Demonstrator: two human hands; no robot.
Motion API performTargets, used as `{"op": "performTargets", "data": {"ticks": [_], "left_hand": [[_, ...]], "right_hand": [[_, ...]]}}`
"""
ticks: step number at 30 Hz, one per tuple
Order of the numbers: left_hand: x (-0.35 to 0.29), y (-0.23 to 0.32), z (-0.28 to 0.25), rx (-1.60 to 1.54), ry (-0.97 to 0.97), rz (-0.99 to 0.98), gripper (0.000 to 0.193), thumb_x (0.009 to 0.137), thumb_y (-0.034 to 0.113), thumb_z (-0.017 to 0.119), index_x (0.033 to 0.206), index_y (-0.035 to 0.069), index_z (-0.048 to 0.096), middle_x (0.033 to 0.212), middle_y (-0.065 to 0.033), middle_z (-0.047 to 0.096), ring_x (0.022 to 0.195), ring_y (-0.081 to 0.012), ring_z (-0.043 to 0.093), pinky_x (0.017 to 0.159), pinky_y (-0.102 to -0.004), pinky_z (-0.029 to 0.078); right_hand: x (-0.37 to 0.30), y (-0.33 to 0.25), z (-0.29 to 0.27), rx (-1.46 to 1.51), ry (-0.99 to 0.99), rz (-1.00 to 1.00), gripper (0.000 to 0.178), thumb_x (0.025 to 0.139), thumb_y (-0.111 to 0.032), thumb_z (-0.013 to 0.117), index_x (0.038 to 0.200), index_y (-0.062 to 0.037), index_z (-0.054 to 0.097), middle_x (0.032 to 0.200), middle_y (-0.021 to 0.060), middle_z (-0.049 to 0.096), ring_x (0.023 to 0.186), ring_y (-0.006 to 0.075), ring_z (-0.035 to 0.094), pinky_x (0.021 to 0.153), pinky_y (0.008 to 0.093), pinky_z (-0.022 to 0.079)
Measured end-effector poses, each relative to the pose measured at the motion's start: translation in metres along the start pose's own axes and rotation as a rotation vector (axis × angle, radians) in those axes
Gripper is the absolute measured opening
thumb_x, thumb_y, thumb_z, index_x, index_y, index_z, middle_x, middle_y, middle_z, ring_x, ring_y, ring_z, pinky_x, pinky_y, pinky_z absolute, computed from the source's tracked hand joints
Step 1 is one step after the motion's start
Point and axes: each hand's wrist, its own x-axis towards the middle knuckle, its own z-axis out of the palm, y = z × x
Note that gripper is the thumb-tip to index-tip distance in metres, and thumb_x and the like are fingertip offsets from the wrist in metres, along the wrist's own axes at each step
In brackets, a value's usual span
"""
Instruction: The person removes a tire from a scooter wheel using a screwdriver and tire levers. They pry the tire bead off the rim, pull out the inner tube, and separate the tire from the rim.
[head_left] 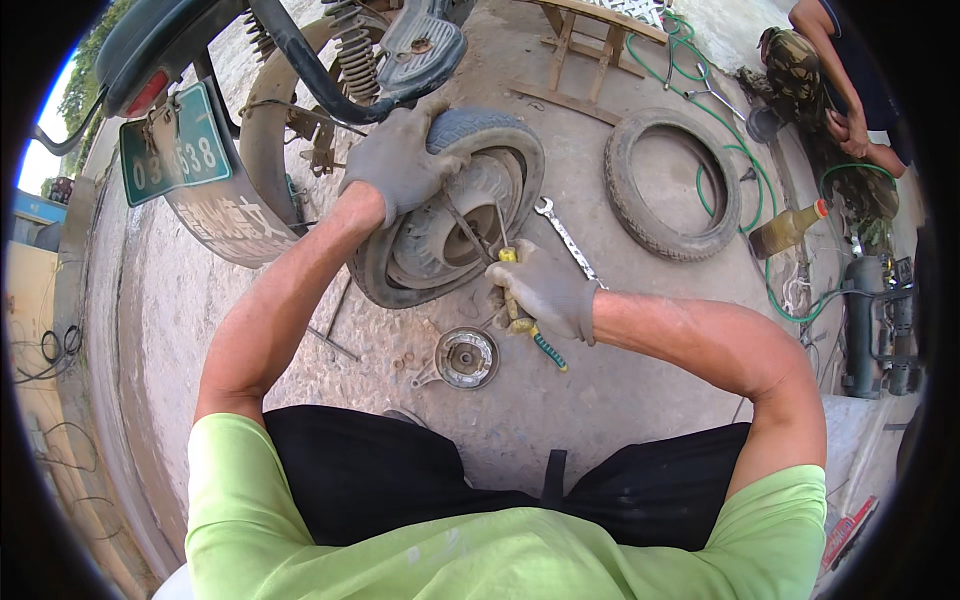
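Note:
A scooter wheel (pixel 450 220) with a worn tire leans in front of me. My left hand (pixel 405 160), in a grey glove, grips its upper left side, fingers curled over the tire. In my gloved right hand (pixel 540 290), at the wheel's lower right, is a yellow-handled screwdriver (pixel 508 256), its shaft pointing up against the rim. A dark metal bar (pixel 468 228) slants across the wheel between my hands; which hand bears it I cannot tell. Below my right hand a green-and-yellow handle (pixel 548 352) sticks out; whether it is held is unclear.
A wrench (pixel 568 240) lies right of the wheel, near a loose tire (pixel 620 190). A round brake plate (pixel 466 358) lies nearer me. The scooter (pixel 300 60) stands at upper left. A green hose (pixel 770 200), a bottle (pixel 785 232) and a crouching person (pixel 850 110) are at right.

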Motion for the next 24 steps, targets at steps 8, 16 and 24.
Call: {"op": "performTargets", "data": {"ticks": [8, 16, 24], "left_hand": [[0.007, -0.013, 0.000, -0.194, -0.036, 0.071, 0.081, 0.093, 0.049, 0.078, 0.158, 0.007, 0.056, 0.153, -0.0207, 0.063, 0.142, -0.0336, 0.061, 0.121, -0.0410, 0.045], [-0.005, -0.036, 0.002, -0.454, -0.017, 0.130, 0.081, 0.095, 0.043, 0.081, 0.159, 0.003, 0.053, 0.152, -0.0218, 0.062, 0.140, -0.0282, 0.061, 0.122, -0.0363, 0.044], [-0.059, -0.057, 0.006, -0.429, 0.075, 0.064, 0.093, 0.089, 0.042, 0.083, 0.162, -0.002, 0.046, 0.152, -0.0296, 0.058, 0.140, -0.0367, 0.060, 0.122, -0.0402, 0.043]], "right_hand": [[0.043, 0.070, -0.109, -0.229, 0.095, -0.005, 0.038, 0.107, -0.020, 0.063, 0.137, 0.0019, 0.054, 0.089, 0.0085, 0.067, 0.063, 0.0146, 0.067, 0.053, 0.0304, 0.055], [0.059, 0.086, -0.138, -0.635, 0.014, 0.112, 0.027, 0.106, -0.027, 0.066, 0.115, -0.0021, 0.067, 0.086, 0.0070, 0.073, 0.068, 0.0156, 0.069, 0.058, 0.0324, 0.056], [0.029, 0.110, -0.133, -1.332, -0.261, 0.260, 0.036, 0.098, -0.036, 0.064, 0.110, -0.0050, 0.077, 0.095, 0.0140, 0.080, 0.087, 0.0320, 0.077, 0.082, 0.0437, 0.060]]}}
